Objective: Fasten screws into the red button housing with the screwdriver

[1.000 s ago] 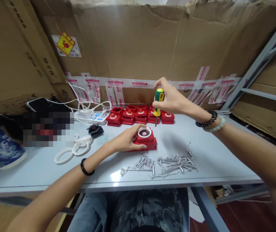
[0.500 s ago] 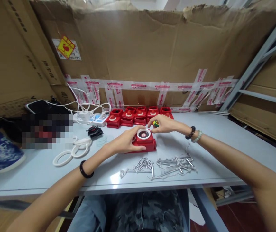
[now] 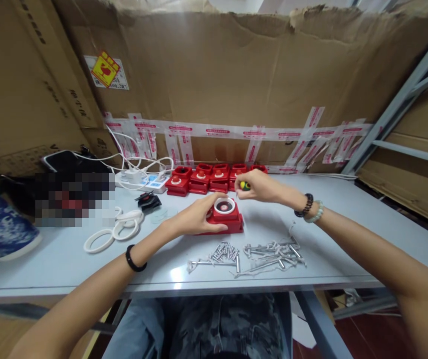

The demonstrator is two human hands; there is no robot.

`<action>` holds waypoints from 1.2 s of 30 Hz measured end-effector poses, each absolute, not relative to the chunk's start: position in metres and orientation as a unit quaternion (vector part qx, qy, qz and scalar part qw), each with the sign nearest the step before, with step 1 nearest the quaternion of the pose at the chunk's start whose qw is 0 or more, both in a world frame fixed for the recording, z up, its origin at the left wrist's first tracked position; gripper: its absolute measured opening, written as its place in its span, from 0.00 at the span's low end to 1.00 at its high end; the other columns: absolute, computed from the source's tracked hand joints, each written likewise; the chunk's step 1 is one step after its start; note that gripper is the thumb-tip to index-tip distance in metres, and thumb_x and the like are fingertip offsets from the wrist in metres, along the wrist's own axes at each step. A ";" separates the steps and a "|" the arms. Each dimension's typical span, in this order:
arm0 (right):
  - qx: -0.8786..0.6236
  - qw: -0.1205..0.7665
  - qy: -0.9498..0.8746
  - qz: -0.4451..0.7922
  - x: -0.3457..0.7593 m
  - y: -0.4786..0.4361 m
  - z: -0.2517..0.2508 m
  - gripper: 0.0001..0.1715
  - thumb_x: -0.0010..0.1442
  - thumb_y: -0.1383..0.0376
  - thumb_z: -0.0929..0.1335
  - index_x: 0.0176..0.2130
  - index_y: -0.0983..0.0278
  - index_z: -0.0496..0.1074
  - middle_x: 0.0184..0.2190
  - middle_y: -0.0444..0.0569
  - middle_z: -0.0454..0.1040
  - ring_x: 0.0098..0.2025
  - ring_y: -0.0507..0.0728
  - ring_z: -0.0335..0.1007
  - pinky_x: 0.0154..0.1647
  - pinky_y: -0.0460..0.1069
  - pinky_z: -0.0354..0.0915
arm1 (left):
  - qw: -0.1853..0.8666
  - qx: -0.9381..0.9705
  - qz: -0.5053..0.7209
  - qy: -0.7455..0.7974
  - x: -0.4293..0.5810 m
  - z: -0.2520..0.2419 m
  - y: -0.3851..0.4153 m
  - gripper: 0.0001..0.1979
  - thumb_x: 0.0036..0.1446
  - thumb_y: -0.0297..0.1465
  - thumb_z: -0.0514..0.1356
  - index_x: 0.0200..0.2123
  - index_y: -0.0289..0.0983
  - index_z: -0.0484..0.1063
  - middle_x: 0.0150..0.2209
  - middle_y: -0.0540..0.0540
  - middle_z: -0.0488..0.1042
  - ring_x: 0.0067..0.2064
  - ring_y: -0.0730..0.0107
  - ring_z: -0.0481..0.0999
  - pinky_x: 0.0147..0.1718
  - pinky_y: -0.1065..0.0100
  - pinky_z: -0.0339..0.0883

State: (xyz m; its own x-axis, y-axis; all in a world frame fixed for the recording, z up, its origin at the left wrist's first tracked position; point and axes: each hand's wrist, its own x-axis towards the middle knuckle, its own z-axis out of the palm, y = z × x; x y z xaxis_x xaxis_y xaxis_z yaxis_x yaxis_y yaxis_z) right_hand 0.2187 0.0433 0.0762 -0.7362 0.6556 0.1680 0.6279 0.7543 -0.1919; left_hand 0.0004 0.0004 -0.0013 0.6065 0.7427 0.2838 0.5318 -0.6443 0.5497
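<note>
My left hand (image 3: 201, 215) is wrapped round a red plastic housing (image 3: 234, 225) on the table, its thumb over the upper side and its fingers along the near side. A white ring (image 3: 233, 206) with a dark round centre sits on top of that housing. Just above and to the right, my right hand (image 3: 262, 187) grips a small screwdriver (image 3: 245, 186) with a green and yellow handle; its tip is hard to make out. On the near side lie a heap of short screws (image 3: 224, 253) and several longer metal rods (image 3: 272, 253) with whitish strands.
Several similar red housings (image 3: 219, 174) stand in a row behind, next to a white power strip (image 3: 154, 184) with cables. Loose white rings (image 3: 98, 242), black pieces (image 3: 148, 201) and clear discs (image 3: 159, 216) lie left. Cardboard (image 3: 214, 75) walls the back; a metal frame (image 3: 389, 109) rises right.
My right hand has lifted a little up and to the right with the screwdriver, away from the white ring. The left hand keeps its hold on the red housing.
</note>
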 end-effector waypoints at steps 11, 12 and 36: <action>-0.346 0.007 -0.922 0.174 0.195 -0.041 0.046 0.03 0.47 0.69 0.65 0.24 0.65 0.68 0.21 0.46 0.70 0.22 0.49 0.57 0.24 0.47 0.52 | 0.224 0.869 0.273 0.347 0.001 -0.002 0.000 0.32 0.48 0.38 0.64 0.55 0.40 0.58 0.50 0.42 0.71 0.48 0.58 0.72 0.47 0.61 0.66; -0.347 0.002 -0.923 0.167 0.193 -0.043 0.042 0.03 0.47 0.68 0.65 0.24 0.65 0.69 0.21 0.47 0.70 0.22 0.50 0.57 0.24 0.48 0.52 | 0.225 0.869 0.273 0.346 0.001 -0.002 0.000 0.32 0.48 0.38 0.64 0.56 0.40 0.58 0.50 0.42 0.71 0.48 0.58 0.72 0.47 0.60 0.66; -0.217 0.647 -0.629 0.371 0.164 -0.006 0.094 0.22 0.59 0.52 0.64 0.23 0.59 0.53 0.17 0.37 0.55 0.17 0.46 0.50 0.15 0.45 0.51 | 0.151 0.855 0.273 0.415 0.007 -0.010 -0.001 0.38 0.55 0.47 0.59 0.64 0.41 0.50 0.61 0.38 0.60 0.58 0.50 0.65 0.55 0.50 0.59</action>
State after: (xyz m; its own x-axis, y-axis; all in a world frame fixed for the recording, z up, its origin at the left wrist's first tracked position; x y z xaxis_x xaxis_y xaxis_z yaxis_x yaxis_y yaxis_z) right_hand 0.1644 -0.0062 0.0943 -0.0679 0.7534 0.6540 -0.2080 0.6305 -0.7478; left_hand 0.0069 -0.0010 -0.0102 0.5068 0.7914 0.3419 0.6259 -0.6105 0.4853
